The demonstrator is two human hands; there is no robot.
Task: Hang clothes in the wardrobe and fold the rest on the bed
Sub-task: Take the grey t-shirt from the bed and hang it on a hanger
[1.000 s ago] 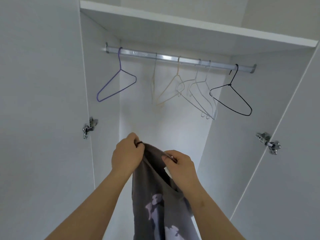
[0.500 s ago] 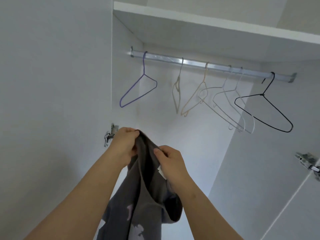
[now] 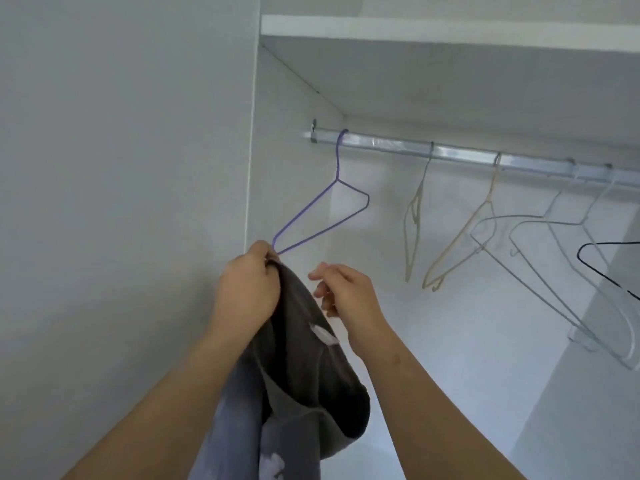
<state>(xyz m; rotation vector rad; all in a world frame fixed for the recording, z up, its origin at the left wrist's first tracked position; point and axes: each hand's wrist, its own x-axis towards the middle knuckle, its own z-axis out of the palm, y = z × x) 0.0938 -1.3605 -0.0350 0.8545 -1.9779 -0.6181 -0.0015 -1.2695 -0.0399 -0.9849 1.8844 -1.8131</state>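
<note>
An open white wardrobe point(image 3: 298, 98) is faced, its metal rail point(image 3: 450, 154) hung with bare wire hangers point(image 3: 414, 216). A dark grey top point(image 3: 304, 358) (pale print low down) is gripped at its upper edge by the left hand point(image 3: 247, 292), just under the purple hanger point(image 3: 320, 229). The right hand point(image 3: 346, 299) is held beside it, fingers loosely curled, nothing held

Rail point(image 3: 467, 157): bright metal, smooth and glossy, with wrinkled clear film near its 9 o'clock end. Purple hanger point(image 3: 304, 212): thin wire, smooth coloured coating. Beige hanger point(image 3: 460, 236) and black hanger point(image 3: 609, 243), toward 3 o'clock: the same thin coated wire. Garment point(image 3: 304, 358): dark grey cloth, soft and matt, with a pale print. Wardrobe panel point(image 3: 138, 168) and shelf point(image 3: 450, 29): white, smooth, matt.
</note>
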